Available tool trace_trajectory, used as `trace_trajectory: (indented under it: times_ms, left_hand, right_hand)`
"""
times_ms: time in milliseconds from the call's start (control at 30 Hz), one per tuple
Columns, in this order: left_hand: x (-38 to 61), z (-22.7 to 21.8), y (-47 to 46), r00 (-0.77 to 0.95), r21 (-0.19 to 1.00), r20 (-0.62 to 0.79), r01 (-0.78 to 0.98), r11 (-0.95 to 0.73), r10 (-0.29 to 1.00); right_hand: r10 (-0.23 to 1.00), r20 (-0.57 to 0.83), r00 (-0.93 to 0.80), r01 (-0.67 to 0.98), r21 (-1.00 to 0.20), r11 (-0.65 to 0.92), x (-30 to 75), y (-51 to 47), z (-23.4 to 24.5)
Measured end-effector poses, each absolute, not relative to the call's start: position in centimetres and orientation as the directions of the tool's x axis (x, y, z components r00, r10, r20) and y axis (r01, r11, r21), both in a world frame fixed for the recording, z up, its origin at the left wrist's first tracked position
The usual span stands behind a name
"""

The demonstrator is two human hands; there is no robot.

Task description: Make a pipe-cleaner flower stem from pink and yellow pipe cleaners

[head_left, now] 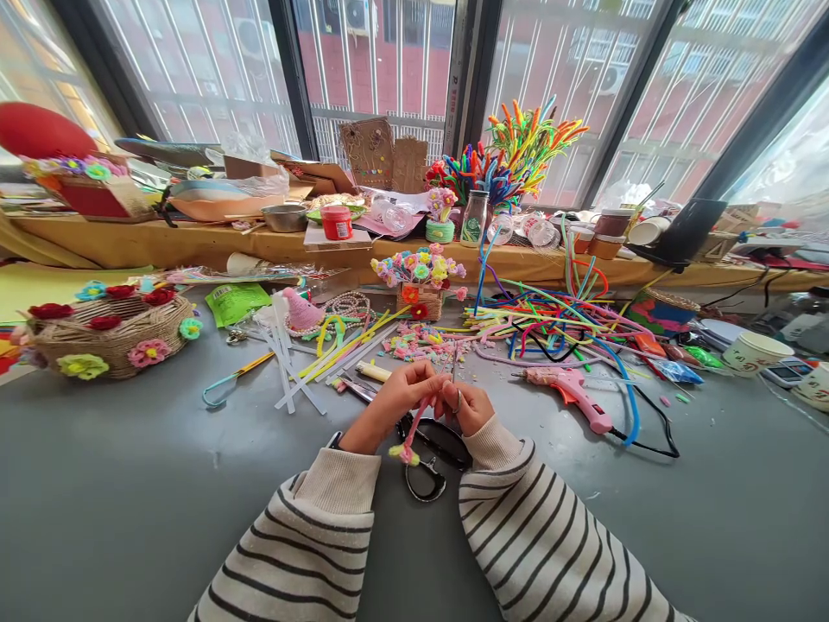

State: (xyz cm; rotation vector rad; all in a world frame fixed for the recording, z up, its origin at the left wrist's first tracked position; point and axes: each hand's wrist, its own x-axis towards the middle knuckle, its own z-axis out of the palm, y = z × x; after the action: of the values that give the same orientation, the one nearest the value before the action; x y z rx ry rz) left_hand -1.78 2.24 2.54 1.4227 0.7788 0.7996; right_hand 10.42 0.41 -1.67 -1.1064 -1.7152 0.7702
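My left hand (409, 393) is closed in a pinch on a pink pipe cleaner (418, 423). Its lower end hangs toward me and carries a small yellow-and-pink flower shape (405, 453). Fingertips to fingertips with it, my right hand (471, 406) is closed too. From its fingers a slim, dark, metal-looking tool (454, 361) points upward; its kind is too small to tell. Beneath both hands lie black-handled scissors (426, 480), partly covered. Just beyond the fingers spreads a pile of short fuzzy cuttings (420, 341).
At left stands a twine basket (117, 333) with flowers. Glue sticks (281, 358) lie nearer the middle. Right of my hands are a pink glue gun (573, 393) with a black cord and a tangle of pipe cleaners (550, 315). A flower-filled basket (420, 294) stands behind, before a cluttered sill.
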Motion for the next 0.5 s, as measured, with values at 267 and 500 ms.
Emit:
trace_trajectory:
  times_ms: [267,500]
  left_hand:
    - [-1.90,2.35,2.31,0.540,0.999,0.039,-0.005,-0.043,0.841]
    - [-1.91,2.27,2.40,0.481,0.997,0.081,-0.045,-0.068,0.873]
  right_hand:
    - [0.910,0.403,-0.093,0.325,-0.852,0.410,10.45,0.37,-1.54]
    - [0.934,0.340,-0.112,0.286,-0.889,0.358,10.45,0.55,-2.06]
